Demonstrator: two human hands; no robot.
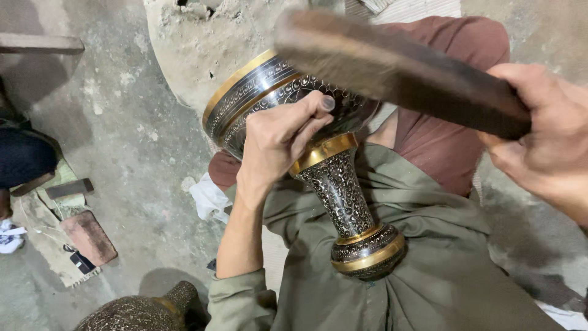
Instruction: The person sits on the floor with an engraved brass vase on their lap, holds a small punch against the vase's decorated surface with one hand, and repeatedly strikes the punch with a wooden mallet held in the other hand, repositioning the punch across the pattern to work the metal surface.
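Note:
An engraved metal vase [334, 184] with black patterning and brass bands lies tilted across my lap, base toward me, bowl resting against a pale stone block [196, 43]. My left hand [278, 141] presses on the vase's bowl near its neck, fingers curled together as if pinching something small; what they hold is hidden. My right hand [545, 138] grips one end of a dark wooden bat [392, 67], which is raised above the bowl and blurred.
A second engraved vase [138, 309] lies at the bottom left. A white cloth [208, 196] sits by my knee. A reddish flat block [89, 236] and small tools rest on a mat on the concrete floor at left, near another person's leg [24, 156].

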